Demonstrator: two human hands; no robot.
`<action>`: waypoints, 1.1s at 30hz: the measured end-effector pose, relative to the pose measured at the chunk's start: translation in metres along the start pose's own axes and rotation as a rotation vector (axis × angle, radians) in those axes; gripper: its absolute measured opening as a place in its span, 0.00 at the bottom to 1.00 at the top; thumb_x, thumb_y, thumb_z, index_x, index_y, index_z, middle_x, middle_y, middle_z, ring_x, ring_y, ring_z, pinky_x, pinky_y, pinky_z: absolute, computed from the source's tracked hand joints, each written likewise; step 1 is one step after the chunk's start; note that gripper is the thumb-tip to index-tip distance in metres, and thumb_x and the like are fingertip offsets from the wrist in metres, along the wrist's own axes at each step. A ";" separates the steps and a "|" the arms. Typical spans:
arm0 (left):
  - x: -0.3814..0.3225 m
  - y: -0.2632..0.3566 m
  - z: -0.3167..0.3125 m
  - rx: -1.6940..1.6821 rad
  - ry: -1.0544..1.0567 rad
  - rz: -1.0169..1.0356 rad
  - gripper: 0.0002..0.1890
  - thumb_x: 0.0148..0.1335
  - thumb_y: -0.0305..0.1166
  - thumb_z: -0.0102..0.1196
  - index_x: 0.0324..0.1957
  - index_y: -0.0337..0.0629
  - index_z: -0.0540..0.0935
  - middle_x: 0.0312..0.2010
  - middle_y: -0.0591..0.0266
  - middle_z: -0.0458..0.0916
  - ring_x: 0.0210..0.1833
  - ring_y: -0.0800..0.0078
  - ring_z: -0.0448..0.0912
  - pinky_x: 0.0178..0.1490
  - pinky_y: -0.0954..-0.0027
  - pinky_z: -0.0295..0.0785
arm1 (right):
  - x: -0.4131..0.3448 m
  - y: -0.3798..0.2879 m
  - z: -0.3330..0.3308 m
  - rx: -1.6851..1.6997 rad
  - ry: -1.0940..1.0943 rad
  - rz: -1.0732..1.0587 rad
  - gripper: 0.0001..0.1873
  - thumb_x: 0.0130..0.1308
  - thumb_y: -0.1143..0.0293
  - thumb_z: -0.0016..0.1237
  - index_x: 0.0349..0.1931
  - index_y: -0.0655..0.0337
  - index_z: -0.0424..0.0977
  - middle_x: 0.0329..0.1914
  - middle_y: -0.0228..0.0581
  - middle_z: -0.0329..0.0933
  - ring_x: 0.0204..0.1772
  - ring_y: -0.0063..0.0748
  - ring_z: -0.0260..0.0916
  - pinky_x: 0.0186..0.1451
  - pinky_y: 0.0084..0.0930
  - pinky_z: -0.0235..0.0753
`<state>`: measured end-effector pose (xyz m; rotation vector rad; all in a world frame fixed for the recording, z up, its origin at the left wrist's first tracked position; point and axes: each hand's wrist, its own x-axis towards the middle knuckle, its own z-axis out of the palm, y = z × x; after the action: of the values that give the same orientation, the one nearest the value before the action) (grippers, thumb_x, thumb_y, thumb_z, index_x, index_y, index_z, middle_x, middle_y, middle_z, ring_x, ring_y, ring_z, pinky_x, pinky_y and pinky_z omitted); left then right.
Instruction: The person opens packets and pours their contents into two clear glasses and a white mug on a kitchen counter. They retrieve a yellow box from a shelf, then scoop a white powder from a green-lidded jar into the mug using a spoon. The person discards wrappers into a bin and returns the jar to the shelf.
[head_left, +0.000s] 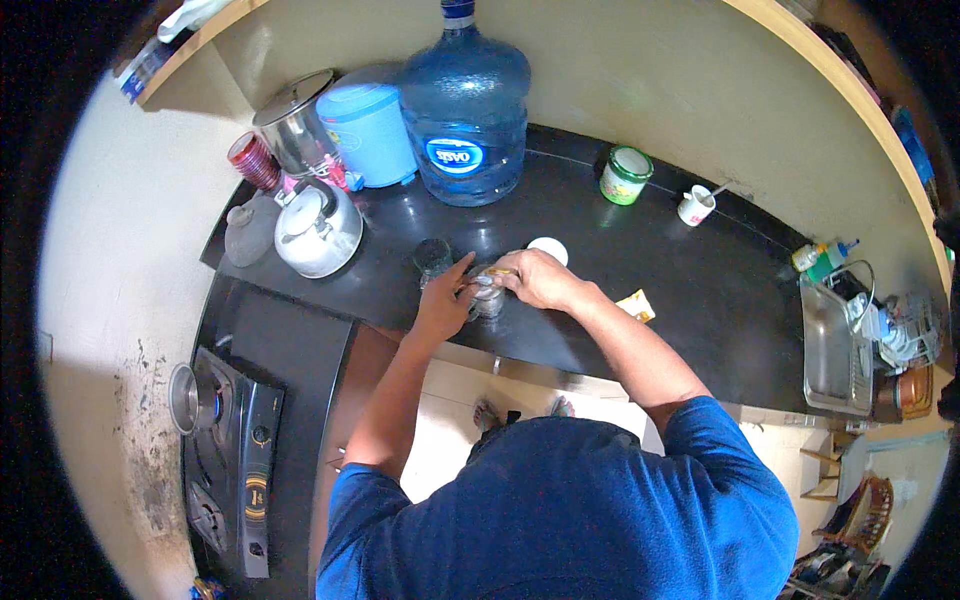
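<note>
Over the near edge of the black countertop, my right hand (541, 277) pinches a small sachet (495, 271) with a yellowish edge. Directly below the sachet is a clear glass (489, 304). My left hand (444, 304) is at the left of the glass, its fingertips close to the sachet; whether they grip it or the glass I cannot tell. A second glass (433, 257) stands just beyond my left hand. Partly behind my right hand lies a round white lid or saucer (549, 249). A yellow and white packet (637, 306) rests to the right of my right forearm.
A large blue water jug (469, 112), a blue container (367, 135) and a metal kettle (319, 232) stand at the back left. Farther right are a green-lidded jar (626, 176), a white mug (696, 206) and a sink (829, 345). A pot (187, 397) sits over a lit burner at left.
</note>
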<state>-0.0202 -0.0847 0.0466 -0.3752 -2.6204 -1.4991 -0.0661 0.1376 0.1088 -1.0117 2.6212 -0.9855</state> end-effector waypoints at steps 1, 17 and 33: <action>-0.001 -0.002 0.000 -0.013 0.013 0.010 0.32 0.65 0.28 0.61 0.72 0.44 0.70 0.45 0.49 0.88 0.45 0.64 0.87 0.49 0.64 0.80 | 0.003 0.002 -0.001 -0.007 0.000 -0.011 0.11 0.71 0.65 0.52 0.41 0.64 0.82 0.37 0.57 0.82 0.45 0.61 0.79 0.49 0.50 0.77; -0.007 -0.010 0.005 -0.020 0.195 -0.085 0.25 0.63 0.22 0.60 0.64 0.38 0.78 0.41 0.49 0.89 0.41 0.59 0.88 0.47 0.64 0.80 | 0.016 0.021 0.008 0.108 0.068 -0.144 0.07 0.63 0.73 0.61 0.40 0.66 0.84 0.39 0.51 0.82 0.42 0.51 0.81 0.47 0.40 0.78; 0.002 -0.020 0.009 0.075 0.255 0.077 0.23 0.63 0.21 0.58 0.61 0.36 0.79 0.41 0.51 0.88 0.41 0.58 0.87 0.48 0.62 0.80 | 0.014 0.024 0.021 -0.010 0.070 -0.061 0.04 0.63 0.77 0.58 0.37 0.68 0.81 0.39 0.51 0.79 0.44 0.55 0.79 0.49 0.43 0.78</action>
<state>-0.0274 -0.0867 0.0256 -0.2556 -2.4261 -1.3235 -0.0819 0.1305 0.0789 -1.0842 2.6687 -1.0407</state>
